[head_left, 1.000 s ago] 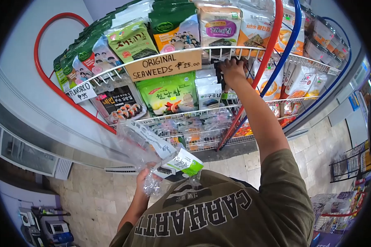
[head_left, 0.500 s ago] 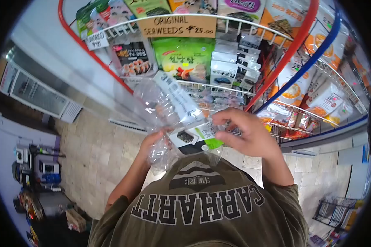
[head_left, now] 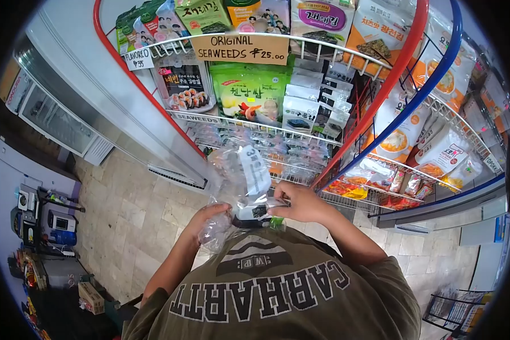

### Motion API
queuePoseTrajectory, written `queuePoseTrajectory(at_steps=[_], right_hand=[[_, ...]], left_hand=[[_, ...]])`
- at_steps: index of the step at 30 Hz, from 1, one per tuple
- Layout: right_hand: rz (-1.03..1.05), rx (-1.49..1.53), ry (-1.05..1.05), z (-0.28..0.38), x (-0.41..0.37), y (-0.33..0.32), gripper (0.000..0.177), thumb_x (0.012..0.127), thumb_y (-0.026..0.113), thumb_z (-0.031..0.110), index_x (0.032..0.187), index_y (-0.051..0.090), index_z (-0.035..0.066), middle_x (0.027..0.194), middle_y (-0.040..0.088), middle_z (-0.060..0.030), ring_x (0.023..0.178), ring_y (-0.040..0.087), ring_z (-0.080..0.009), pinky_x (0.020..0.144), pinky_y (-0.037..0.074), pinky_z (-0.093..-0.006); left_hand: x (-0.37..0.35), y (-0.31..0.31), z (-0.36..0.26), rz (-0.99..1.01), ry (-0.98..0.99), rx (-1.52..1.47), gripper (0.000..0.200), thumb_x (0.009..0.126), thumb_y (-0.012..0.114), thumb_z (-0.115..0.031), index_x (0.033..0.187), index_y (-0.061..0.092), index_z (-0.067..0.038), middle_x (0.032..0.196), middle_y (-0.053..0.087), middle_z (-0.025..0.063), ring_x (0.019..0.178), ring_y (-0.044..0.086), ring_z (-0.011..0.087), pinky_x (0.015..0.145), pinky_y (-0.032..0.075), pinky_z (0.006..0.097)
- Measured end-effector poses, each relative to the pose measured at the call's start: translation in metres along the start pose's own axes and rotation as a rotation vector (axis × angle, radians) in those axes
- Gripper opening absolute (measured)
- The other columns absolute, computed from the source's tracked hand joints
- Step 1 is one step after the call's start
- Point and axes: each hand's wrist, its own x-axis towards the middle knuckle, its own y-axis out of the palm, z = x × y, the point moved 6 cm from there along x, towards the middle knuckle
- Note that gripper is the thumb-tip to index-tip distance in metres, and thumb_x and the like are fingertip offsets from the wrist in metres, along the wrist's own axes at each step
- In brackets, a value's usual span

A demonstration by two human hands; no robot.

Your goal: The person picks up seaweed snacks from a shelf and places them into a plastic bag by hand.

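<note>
Close to my chest is a seaweed snack pack (head_left: 248, 212) with a white and black front and a green corner. A crinkled clear plastic bag (head_left: 224, 164) surrounds it, and a white printed panel (head_left: 256, 173) shows through the film above the pack. My left hand (head_left: 209, 220) is closed on the plastic at the left side. At the right edge of the pack, the fingers of my right hand (head_left: 303, 204) are pinched together. The undersides of the pack and bag are hidden.
A wire display rack (head_left: 314, 50) stands in front, with red and blue tube frames. A cardboard price sign (head_left: 241, 49) hangs on it above a green pouch (head_left: 249, 93) and other seaweed packs. More snack bags (head_left: 394, 133) fill the right rack. Tiled floor (head_left: 130, 209) lies below.
My right hand has gone from spread fingers to a pinch at the pack's right edge. Pack and plastic have come lower, nearer my chest, and the view has shifted slightly.
</note>
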Motion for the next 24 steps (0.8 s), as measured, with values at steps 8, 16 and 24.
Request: queuePoseTrajectory(at_steps=[8, 16, 24], right_hand=[[0.102, -0.327, -0.216, 0.037, -0.011, -0.009, 0.046, 0.073, 0.069, 0.039, 0.102, 0.057, 0.007, 0.097, 0.056, -0.0107, 0.090, 0.056, -0.0304, 0.076, 0.046, -0.0395], [-0.465, -0.560, 0.252, 0.000, -0.079, -0.105, 0.037, 0.074, 0.068, 0.029, 0.094, 0.056, 0.001, 0.090, 0.055, -0.0174, 0.082, 0.056, -0.0363, 0.073, 0.045, -0.0423], [-1.170, -0.335, 0.288, 0.002, -0.078, -0.082, 0.046, 0.082, 0.063, 0.015, 0.119, 0.041, 0.000, 0.100, 0.056, -0.0194, 0.082, 0.060, -0.0342, 0.070, 0.048, -0.0369]], left_hand=[[-0.006, 0.000, 0.000, -0.012, -0.018, -0.006, 0.030, 0.078, 0.066, -0.028, 0.093, 0.061, -0.002, 0.082, 0.061, 0.0055, 0.069, 0.058, 0.0147, 0.063, 0.047, 0.0272], [0.009, -0.053, 0.007, -0.038, 0.010, -0.055, 0.023, 0.079, 0.065, -0.027, 0.086, 0.060, -0.006, 0.077, 0.059, 0.0046, 0.067, 0.058, 0.0144, 0.061, 0.047, 0.0267], [0.040, -0.066, -0.043, 0.098, 0.011, 0.119, 0.026, 0.078, 0.067, -0.028, 0.090, 0.060, -0.006, 0.077, 0.060, 0.0043, 0.066, 0.058, 0.0145, 0.059, 0.047, 0.0282]])
